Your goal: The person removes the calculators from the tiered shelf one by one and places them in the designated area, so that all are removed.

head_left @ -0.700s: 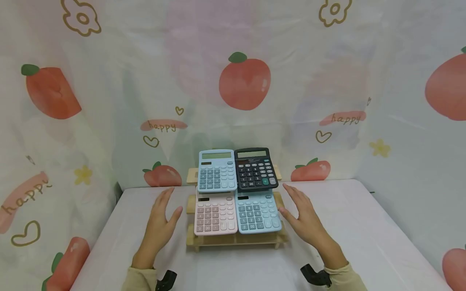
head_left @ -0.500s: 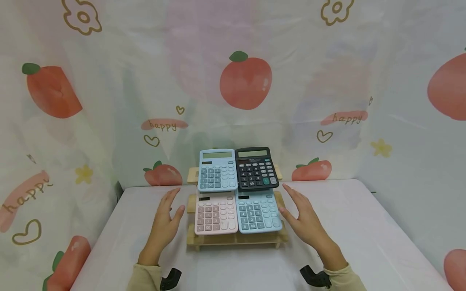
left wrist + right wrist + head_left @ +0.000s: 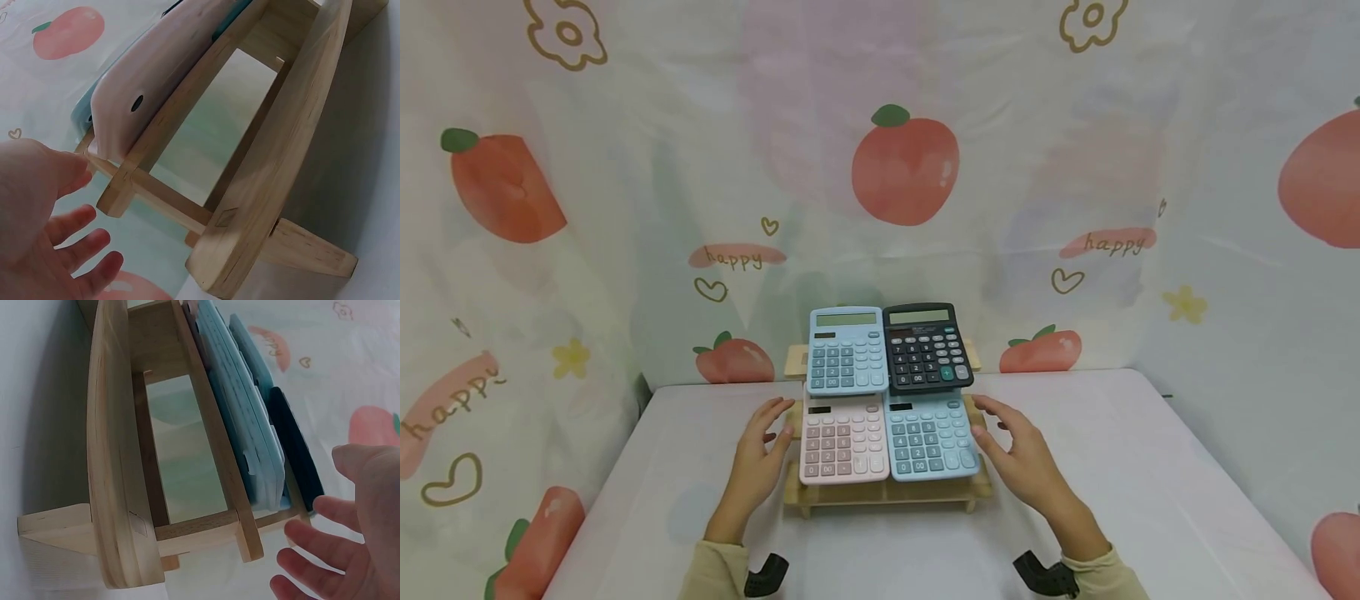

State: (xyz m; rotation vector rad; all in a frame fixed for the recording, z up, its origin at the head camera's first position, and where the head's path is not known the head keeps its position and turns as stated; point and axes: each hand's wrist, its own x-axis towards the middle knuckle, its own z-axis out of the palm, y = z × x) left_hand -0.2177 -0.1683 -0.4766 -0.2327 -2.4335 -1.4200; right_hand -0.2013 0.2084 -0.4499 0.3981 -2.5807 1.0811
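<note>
A wooden tiered rack (image 3: 887,497) carries leaning calculators. On its upper tier are a light blue calculator (image 3: 857,382) and a black calculator (image 3: 953,340); below them stand a pink calculator (image 3: 844,477) and another blue calculator (image 3: 958,471). My left hand (image 3: 754,467) is at the rack's left side, fingers loosely bent and thumb near the pink calculator (image 3: 140,81). On the opposite side my right hand (image 3: 1030,462) has its thumb beside the lower blue calculator (image 3: 250,437). Both wrist views show gaps between the fingers, with nothing held.
The rack stands on a white-covered table (image 3: 880,550) close to the back. A fruit-printed cloth backdrop (image 3: 1000,167) rises behind and along both sides. Dark wrist-worn pieces sit at both sleeves, including a black mount (image 3: 767,575) on the left.
My left hand has moved right toward the rack. My right hand's fingertips have come slightly down and inward, and the fingers of both hands bend a little more. The calculators stay put.
</note>
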